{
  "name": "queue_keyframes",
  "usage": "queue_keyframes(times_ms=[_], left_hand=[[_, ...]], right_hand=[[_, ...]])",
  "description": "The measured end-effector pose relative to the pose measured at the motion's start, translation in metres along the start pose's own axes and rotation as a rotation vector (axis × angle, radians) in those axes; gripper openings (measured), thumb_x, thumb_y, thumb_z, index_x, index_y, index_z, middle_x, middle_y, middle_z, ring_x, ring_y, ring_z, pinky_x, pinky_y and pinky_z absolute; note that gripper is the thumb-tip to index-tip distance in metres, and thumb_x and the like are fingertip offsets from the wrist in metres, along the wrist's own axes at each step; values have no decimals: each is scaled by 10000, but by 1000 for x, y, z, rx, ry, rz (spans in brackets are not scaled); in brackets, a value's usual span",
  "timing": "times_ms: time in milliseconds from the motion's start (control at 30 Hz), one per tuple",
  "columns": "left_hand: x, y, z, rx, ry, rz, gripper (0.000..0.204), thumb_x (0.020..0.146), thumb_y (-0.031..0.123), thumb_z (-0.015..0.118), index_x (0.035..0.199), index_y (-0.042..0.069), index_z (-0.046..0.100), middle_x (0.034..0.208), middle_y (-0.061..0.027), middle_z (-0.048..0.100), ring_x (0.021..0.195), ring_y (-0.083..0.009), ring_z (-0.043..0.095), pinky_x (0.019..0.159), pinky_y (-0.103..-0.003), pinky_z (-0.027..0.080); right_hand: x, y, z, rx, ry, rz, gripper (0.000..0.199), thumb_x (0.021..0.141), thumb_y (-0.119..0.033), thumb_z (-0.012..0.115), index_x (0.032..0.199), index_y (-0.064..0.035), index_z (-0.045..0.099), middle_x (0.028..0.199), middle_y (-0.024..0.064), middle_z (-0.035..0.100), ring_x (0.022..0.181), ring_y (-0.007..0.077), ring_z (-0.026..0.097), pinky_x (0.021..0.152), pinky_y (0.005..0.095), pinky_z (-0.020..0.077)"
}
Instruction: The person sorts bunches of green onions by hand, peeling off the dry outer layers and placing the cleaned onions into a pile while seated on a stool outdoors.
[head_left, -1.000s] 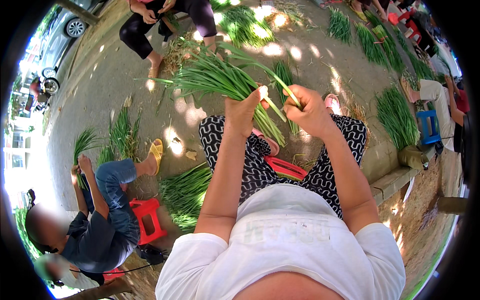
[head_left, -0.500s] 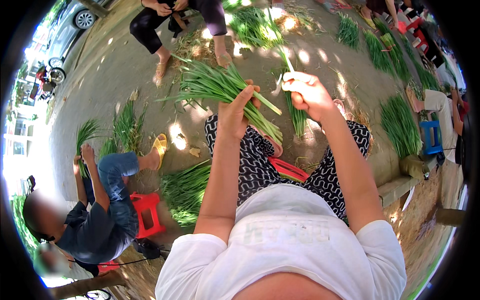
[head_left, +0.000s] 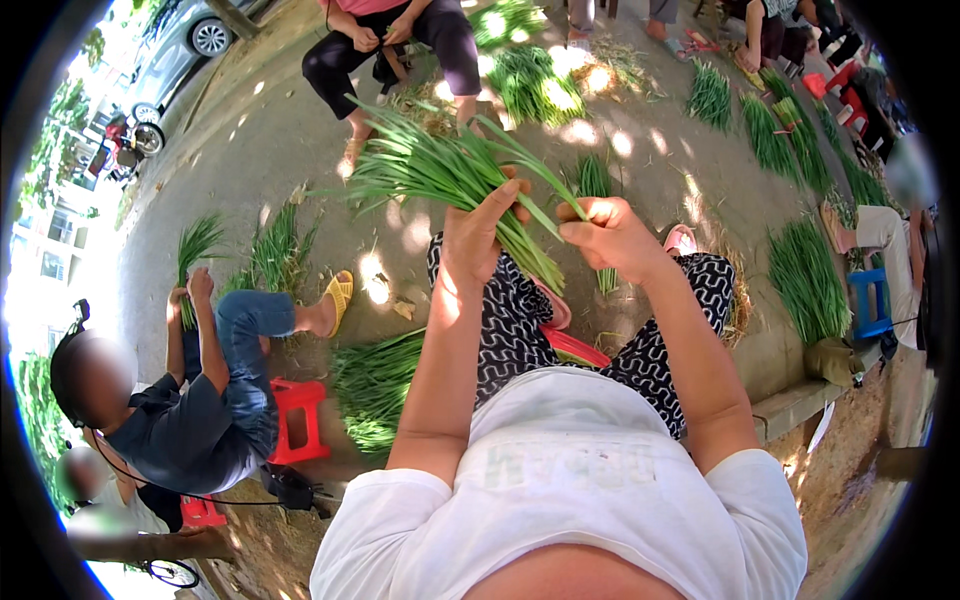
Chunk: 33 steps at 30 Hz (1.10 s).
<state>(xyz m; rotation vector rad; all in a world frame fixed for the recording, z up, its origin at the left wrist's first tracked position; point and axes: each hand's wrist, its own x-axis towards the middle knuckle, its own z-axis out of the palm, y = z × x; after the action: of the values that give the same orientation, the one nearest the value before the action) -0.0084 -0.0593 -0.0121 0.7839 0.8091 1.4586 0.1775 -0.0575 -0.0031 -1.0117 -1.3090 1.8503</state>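
Note:
My left hand [head_left: 472, 240] is closed around a bunch of garlic chives [head_left: 425, 165]. Its green leaves fan out to the upper left, and the paler cut ends point down to the lower right above my lap. Close by on the right, my right hand [head_left: 618, 242] pinches the lower end of a chive stalk [head_left: 535, 165] between thumb and fingers. That stalk arches over from the top of the bunch. Past my right hand, a small heap of chives [head_left: 593, 178] lies on the ground. A larger pile of chives [head_left: 375, 380] is left of my legs.
A red plastic piece [head_left: 575, 348] shows between my legs. To the left, a person holding chives sits near a red stool [head_left: 298, 420]. Another person sits ahead. More chive bundles [head_left: 808, 280] lie at the right, beside a blue stool [head_left: 870, 300] and a low kerb [head_left: 790, 412].
My right hand has moved down and left toward the bunch, from holding up a pale-ended stalk to pinching a green one. My left hand keeps its hold. The view has shifted slightly.

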Motion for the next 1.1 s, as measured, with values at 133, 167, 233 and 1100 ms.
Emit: queue_keyframes(times_ms=[133, 167, 233, 1100], left_hand=[[-2, -2, 7, 69, -23, 16, 243, 773, 93, 659, 967, -5, 550, 802, -96, 613, 587, -118, 560, 471, -220, 443], [-4, -5, 10, 48, -22, 7, 230, 773, 86, 656, 959, -1, 553, 796, -89, 614, 568, -109, 556, 443, -207, 433], [-1, -9, 17, 49, -46, -11, 222, 773, 77, 652, 955, -1, 552, 794, -89, 614, 568, -108, 557, 444, -207, 437], [5, -26, 3, 12, 24, -170, 192, 754, 36, 634, 926, -5, 561, 762, -76, 608, 569, -121, 565, 502, -225, 462]], right_hand=[[-10, -8, -1, -243, -48, -90, 198, 804, -80, 571, 969, 29, 579, 582, -44, 452, 440, 33, 367, 395, 211, 278], [-12, -7, -1, -213, -50, -111, 205, 794, -79, 572, 964, 36, 575, 587, -40, 458, 433, 36, 370, 397, 211, 286], [-17, -6, -7, -209, -30, -99, 194, 792, -81, 572, 949, 34, 576, 590, -43, 454, 463, 26, 375, 416, 207, 291], [-1, -27, -20, -106, 240, -176, 189, 785, -3, 531, 972, 1, 555, 589, -50, 431, 447, 18, 360, 372, 200, 254]])
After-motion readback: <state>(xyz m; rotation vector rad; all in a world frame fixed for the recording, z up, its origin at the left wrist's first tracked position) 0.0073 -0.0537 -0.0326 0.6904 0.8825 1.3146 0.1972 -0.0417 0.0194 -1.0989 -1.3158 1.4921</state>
